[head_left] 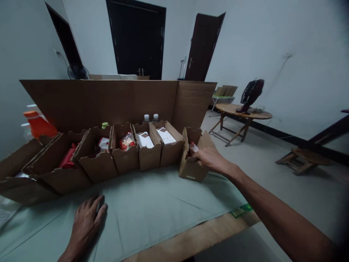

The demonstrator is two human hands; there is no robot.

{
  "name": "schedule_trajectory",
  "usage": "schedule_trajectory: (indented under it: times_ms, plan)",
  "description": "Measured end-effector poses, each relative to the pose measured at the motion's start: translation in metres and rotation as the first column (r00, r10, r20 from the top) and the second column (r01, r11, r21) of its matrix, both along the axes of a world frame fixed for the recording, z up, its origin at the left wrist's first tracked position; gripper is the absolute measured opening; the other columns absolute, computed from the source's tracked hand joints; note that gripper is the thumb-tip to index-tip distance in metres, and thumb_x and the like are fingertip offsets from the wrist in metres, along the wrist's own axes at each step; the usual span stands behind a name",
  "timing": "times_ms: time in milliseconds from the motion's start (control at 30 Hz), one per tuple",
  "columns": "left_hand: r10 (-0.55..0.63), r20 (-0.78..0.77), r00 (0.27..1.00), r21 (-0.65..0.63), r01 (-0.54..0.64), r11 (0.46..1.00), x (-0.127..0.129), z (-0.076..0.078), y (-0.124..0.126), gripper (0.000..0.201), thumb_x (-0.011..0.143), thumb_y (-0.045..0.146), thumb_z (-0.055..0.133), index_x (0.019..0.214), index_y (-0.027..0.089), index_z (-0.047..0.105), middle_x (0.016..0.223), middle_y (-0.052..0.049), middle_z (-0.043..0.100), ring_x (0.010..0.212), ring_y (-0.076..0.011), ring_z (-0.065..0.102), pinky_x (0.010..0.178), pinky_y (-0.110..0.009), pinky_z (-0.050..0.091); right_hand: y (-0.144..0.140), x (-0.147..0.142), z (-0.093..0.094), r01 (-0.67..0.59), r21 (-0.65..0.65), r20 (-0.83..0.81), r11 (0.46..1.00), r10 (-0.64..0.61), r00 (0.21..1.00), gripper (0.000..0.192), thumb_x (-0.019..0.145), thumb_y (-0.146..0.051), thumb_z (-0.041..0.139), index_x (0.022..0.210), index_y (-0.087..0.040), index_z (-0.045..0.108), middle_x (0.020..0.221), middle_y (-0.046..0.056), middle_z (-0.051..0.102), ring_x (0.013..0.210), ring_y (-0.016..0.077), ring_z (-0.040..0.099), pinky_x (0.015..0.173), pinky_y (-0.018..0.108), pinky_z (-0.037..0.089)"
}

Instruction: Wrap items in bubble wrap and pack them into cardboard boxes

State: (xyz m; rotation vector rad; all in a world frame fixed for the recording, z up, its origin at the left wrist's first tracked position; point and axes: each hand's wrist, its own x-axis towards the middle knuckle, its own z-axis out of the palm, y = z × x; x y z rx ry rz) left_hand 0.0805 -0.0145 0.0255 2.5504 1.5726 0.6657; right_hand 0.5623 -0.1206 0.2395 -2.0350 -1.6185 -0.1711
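A row of open cardboard boxes (148,154) stands on a table covered with a pale green sheet (147,211). They hold packets, white cartons and red items. My right hand (209,158) reaches into the rightmost small box (191,169), fingers closed on a small red and white packet (193,147) at its opening. My left hand (88,222) lies flat, palm down, on the sheet near the front, holding nothing.
A tall cardboard sheet (109,100) stands behind the boxes. An orange bottle (39,125) is at the far left, and two capped bottles (151,117) are behind the row. A round wooden table (242,112) and low stool (300,160) stand on the floor right.
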Motion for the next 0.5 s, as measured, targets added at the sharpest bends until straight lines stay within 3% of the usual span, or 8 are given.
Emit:
schedule_trajectory:
  times_ms: [133,200,267,333,400,467,500]
  plan:
    - [-0.013,0.016,1.0,0.002,0.013,1.0,0.0,-0.002,0.0,0.053,0.097,0.049,0.034,0.119,0.017,0.07,0.126,-0.017,0.067,0.115,-0.0351,0.061,0.099,-0.052,0.048,0.009,-0.047,0.012,-0.171,-0.317,-0.035,0.933,0.168,0.985,0.024,0.06,-0.004,0.074,0.046,-0.018,0.062,0.047,-0.001,0.059,0.048,0.0124,0.055,0.053,0.023,0.036]
    - [-0.019,0.025,0.999,0.006,0.019,1.0,-0.001,-0.004,0.0,0.055,0.097,0.05,0.033,0.118,0.015,0.07,0.126,-0.019,0.066,0.115,-0.0356,0.06,0.099,-0.051,0.049,0.022,-0.077,0.018,-0.241,-0.372,-0.073,0.896,0.23,0.97,0.019,0.068,-0.007,0.071,0.054,-0.018,0.067,0.053,-0.001,0.064,0.053,0.0136,0.061,0.054,0.022,0.039]
    - [-0.007,0.04,0.999,0.028,0.006,1.0,-0.002,-0.005,0.001,0.055,0.097,0.049,0.034,0.117,0.014,0.071,0.124,-0.019,0.065,0.115,-0.0351,0.06,0.1,-0.05,0.049,0.029,-0.106,0.027,-0.347,-0.352,-0.179,0.869,0.302,0.936,0.019,0.082,-0.011,0.06,0.072,-0.018,0.075,0.065,-0.001,0.072,0.063,0.0132,0.067,0.06,0.021,0.045]
    - [0.022,0.072,0.997,0.064,-0.026,0.998,-0.004,-0.005,0.002,0.053,0.097,0.049,0.035,0.114,0.014,0.071,0.123,-0.019,0.064,0.116,-0.0352,0.059,0.102,-0.051,0.049,0.023,-0.124,0.038,-0.453,-0.203,-0.329,0.868,0.375,0.867,0.027,0.091,-0.015,0.051,0.093,-0.019,0.077,0.082,-0.001,0.077,0.076,0.0133,0.072,0.069,0.022,0.051]
    - [0.037,0.119,0.992,0.091,-0.048,0.995,-0.005,-0.005,-0.001,0.052,0.096,0.049,0.036,0.114,0.013,0.071,0.124,-0.02,0.064,0.121,-0.0371,0.056,0.104,-0.054,0.048,0.002,-0.126,0.045,-0.421,0.048,-0.387,0.906,0.405,0.828,0.027,0.094,-0.024,0.051,0.101,-0.021,0.077,0.094,0.0,0.078,0.088,0.0157,0.073,0.08,0.027,0.054]
    - [0.014,0.177,0.984,0.077,-0.028,0.997,-0.002,-0.001,-0.012,0.05,0.094,0.048,0.041,0.117,0.013,0.069,0.128,-0.021,0.063,0.123,-0.0385,0.056,0.104,-0.058,0.048,-0.027,-0.11,0.041,-0.216,0.314,-0.35,0.924,0.325,0.879,0.022,0.092,-0.032,0.058,0.098,-0.023,0.077,0.101,0.001,0.078,0.097,0.019,0.071,0.091,0.035,0.054]
    - [-0.014,0.212,0.977,0.055,0.002,0.998,0.002,0.002,-0.02,0.048,0.093,0.047,0.045,0.119,0.014,0.069,0.129,-0.02,0.063,0.124,-0.0384,0.057,0.103,-0.059,0.049,-0.043,-0.096,0.034,-0.069,0.439,-0.358,0.896,0.245,0.901,0.021,0.09,-0.034,0.061,0.098,-0.024,0.077,0.104,0.003,0.077,0.101,0.0205,0.07,0.095,0.038,0.052]
